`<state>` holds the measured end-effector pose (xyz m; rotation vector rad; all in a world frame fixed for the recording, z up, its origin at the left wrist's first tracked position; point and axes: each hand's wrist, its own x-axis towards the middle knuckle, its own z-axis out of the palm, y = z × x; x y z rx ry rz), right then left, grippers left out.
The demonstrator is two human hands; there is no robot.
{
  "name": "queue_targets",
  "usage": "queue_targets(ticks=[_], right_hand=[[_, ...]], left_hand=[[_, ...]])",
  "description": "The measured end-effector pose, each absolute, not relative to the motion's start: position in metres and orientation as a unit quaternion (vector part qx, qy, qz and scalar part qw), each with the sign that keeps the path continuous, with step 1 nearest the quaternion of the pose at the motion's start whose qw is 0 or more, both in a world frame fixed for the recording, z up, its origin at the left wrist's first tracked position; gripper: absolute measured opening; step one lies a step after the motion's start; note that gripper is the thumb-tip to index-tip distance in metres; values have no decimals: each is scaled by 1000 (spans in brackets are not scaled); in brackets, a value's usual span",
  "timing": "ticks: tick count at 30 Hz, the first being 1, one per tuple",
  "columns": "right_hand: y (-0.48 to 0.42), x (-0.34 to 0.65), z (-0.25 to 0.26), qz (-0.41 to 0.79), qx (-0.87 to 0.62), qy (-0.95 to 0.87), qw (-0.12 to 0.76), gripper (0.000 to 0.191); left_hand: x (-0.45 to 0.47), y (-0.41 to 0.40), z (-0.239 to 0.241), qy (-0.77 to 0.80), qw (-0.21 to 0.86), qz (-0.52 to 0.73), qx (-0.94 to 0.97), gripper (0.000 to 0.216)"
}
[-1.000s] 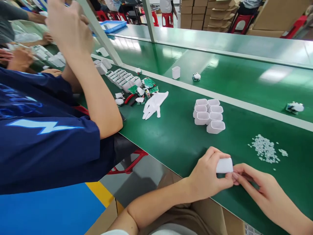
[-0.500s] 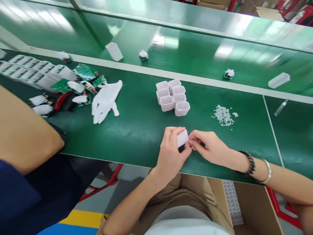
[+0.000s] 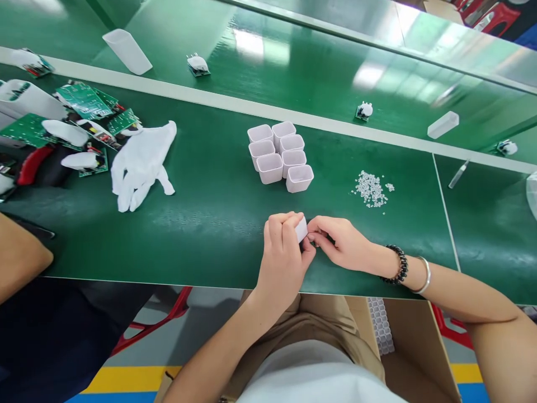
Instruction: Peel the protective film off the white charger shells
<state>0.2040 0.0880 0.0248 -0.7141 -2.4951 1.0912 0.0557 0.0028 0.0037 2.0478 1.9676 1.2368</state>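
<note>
My left hand (image 3: 284,246) is wrapped round a small white plastic housing (image 3: 301,229), held just above the green bench near its front edge. The fingertips of my right hand (image 3: 335,240) are pinched together against the housing's right end; anything between them is hidden or too small to make out. Beyond my hands stands a cluster of several white open-topped housings (image 3: 269,168), mouths upward. To the right of these lies a loose heap of tiny clear pieces (image 3: 371,189).
A white glove (image 3: 145,162) lies left, beside green circuit boards (image 3: 84,101) and red-handled pliers (image 3: 34,165). A co-worker's arm (image 3: 20,257) rests at the left edge. White housings (image 3: 128,51) lie on the far ledge. A cardboard box (image 3: 419,341) stands below the bench.
The view has swung to the right, so the bench items appear farther left. Both hands stay at the housing in much the same pose. The co-worker's arm shows less.
</note>
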Motion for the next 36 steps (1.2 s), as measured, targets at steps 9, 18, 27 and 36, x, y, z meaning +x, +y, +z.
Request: queue_targets(ticks=[9, 18, 27, 36], right_hand=[[81, 203, 25, 381, -274, -870, 150, 14], [86, 188, 35, 418, -302, -846, 135, 13], [93, 174, 61, 472, -359, -804, 35, 12], [85, 167, 67, 405, -398, -823, 22, 15]], left_hand=[[38, 2, 13, 615, 81, 349, 702, 38], [12, 4, 18, 637, 198, 312, 677, 32], [9, 3, 24, 643, 298, 336, 620, 29], [11, 4, 26, 650, 317, 339, 602, 27]])
